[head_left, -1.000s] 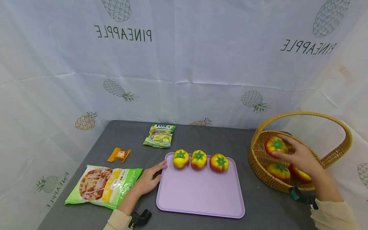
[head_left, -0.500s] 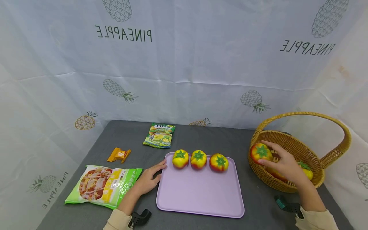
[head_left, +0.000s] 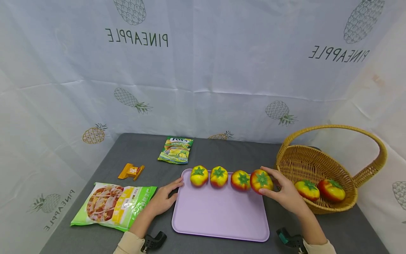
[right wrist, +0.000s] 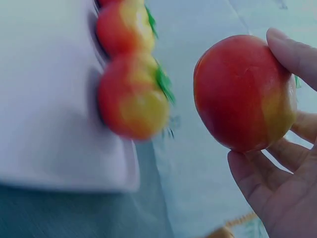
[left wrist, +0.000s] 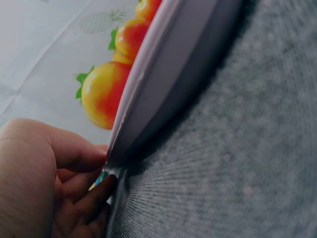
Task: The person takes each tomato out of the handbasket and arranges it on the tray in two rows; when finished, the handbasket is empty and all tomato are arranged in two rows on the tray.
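Observation:
My right hand (head_left: 285,192) holds a red-and-yellow persimmon (head_left: 261,181) with a green leafy top, thumb on one side and fingers on the other. In the right wrist view this persimmon (right wrist: 242,94) is raised beside the tray's far right corner. Three similar persimmons stand in a row along the back of the lilac tray (head_left: 219,215): one at the left (head_left: 199,175), one in the middle (head_left: 219,176), one at the right (head_left: 240,180). My left hand (head_left: 161,200) lies at the tray's left side, its relaxed fingertips touching the rim (left wrist: 130,94) near the far corner.
A wicker basket (head_left: 285,169) with a tall handle stands at the right, two persimmons (head_left: 331,190) inside. Left of the tray lie a green-edged food bag (head_left: 114,204) and a small orange packet (head_left: 131,171). A green candy bag (head_left: 176,150) lies behind, before a pineapple-print cloth (head_left: 203,70).
My right hand has lifted a persimmon out of the basket and carried it left to the tray's far right corner. The left hand and the tray have stayed in place.

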Motion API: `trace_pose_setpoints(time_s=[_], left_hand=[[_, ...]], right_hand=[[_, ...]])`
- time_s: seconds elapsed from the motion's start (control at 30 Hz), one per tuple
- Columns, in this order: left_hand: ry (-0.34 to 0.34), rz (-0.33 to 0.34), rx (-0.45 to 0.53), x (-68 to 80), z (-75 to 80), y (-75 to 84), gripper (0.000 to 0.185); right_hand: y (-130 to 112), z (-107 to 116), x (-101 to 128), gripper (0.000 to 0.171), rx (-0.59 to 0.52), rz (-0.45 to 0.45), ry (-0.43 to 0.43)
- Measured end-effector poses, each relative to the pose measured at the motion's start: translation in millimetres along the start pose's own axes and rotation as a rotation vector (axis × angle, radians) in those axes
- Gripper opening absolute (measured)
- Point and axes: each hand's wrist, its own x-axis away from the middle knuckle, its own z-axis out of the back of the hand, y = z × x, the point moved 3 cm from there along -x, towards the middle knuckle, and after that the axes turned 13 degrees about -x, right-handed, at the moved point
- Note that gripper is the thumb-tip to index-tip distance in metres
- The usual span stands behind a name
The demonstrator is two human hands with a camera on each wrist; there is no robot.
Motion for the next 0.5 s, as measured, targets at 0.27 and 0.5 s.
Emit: trace_pose_setpoints(time_s=[0.27,0.5], left_hand=[[0.007,-0.013,-0.011,-1.0,-0.2,1.2,0.042],[0.028,-0.017,-0.011,0.2,1.9,2.5,0.042]], right_hand=[[-7.7,-46.5,4.6,0.063,-0.06,0.004,-0.038],[-10.3,-88.3,1.9,0.063,-0.129,-0.036,-0.123]])
